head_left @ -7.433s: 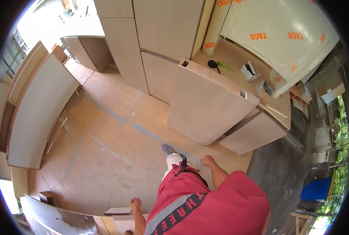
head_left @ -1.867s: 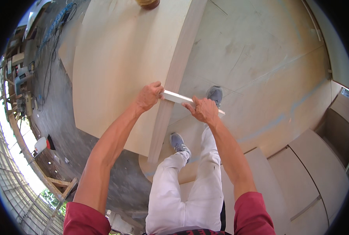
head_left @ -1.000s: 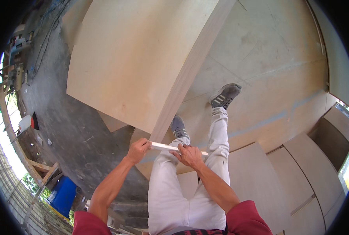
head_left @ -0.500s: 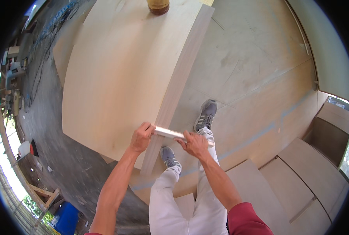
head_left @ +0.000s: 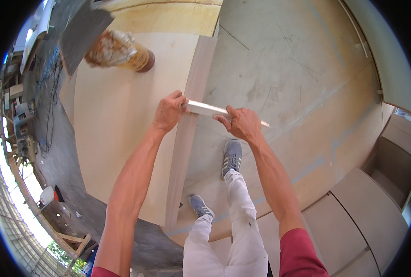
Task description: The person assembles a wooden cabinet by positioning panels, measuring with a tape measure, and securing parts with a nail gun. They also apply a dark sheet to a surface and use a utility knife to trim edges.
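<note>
A straight, pale, shiny bar (head_left: 207, 108) lies crosswise over the long edge face (head_left: 187, 134) of a light wooden panel (head_left: 117, 124). My left hand (head_left: 169, 111) is closed round its left end, by the panel's top corner. Farther along the bar, my right hand (head_left: 243, 122) grips it from above, thumb stretched along its near side. The bar's right end sticks out past that hand. A container with brown contents and a crumpled clear wrap (head_left: 131, 54) sits on the panel ahead of my left hand.
A yellowish board (head_left: 168, 18) adjoins the panel's far end. My feet, in grey shoes (head_left: 232, 154), stand on a brownish floor sheet (head_left: 279, 92) to the panel's right. Flat panels (head_left: 339, 221) lie at the lower right. Cables (head_left: 51, 99) run over the grey floor at left.
Both hands have moved forward along the panel's edge with the bar between them. My view has shifted forward too, bringing the wrapped container and the yellowish board further into sight.
</note>
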A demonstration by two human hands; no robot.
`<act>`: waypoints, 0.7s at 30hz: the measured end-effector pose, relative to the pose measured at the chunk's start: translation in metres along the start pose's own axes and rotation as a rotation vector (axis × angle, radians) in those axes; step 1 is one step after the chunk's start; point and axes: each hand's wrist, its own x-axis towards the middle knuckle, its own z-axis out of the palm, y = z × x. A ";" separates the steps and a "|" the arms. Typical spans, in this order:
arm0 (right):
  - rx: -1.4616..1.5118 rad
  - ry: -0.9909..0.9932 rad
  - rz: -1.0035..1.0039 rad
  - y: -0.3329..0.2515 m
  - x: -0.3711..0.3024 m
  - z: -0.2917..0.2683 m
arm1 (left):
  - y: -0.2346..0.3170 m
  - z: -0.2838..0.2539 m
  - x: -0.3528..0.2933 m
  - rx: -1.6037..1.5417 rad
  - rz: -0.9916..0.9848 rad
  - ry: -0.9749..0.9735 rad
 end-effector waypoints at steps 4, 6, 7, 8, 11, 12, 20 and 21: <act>-0.009 0.015 0.028 0.028 0.053 -0.035 | -0.005 0.000 0.074 0.045 0.005 0.006; -0.015 0.041 0.032 0.039 0.078 -0.055 | -0.006 -0.003 0.112 0.050 0.035 0.019; -0.018 0.051 0.033 0.043 0.089 -0.064 | -0.007 -0.004 0.128 0.052 0.046 0.026; -0.022 0.047 0.047 0.047 0.099 -0.077 | -0.010 -0.004 0.145 0.058 0.055 0.040; 0.016 0.179 0.024 0.063 0.133 -0.089 | -0.018 -0.006 0.192 0.055 0.087 0.056; 0.006 0.172 0.040 0.067 0.142 -0.093 | -0.019 -0.008 0.205 0.044 0.097 0.046; 0.015 0.093 0.082 0.070 0.148 -0.109 | -0.011 -0.005 0.215 0.112 0.023 0.036; 0.029 0.093 0.092 0.068 0.143 -0.109 | -0.009 -0.006 0.208 0.097 0.008 0.017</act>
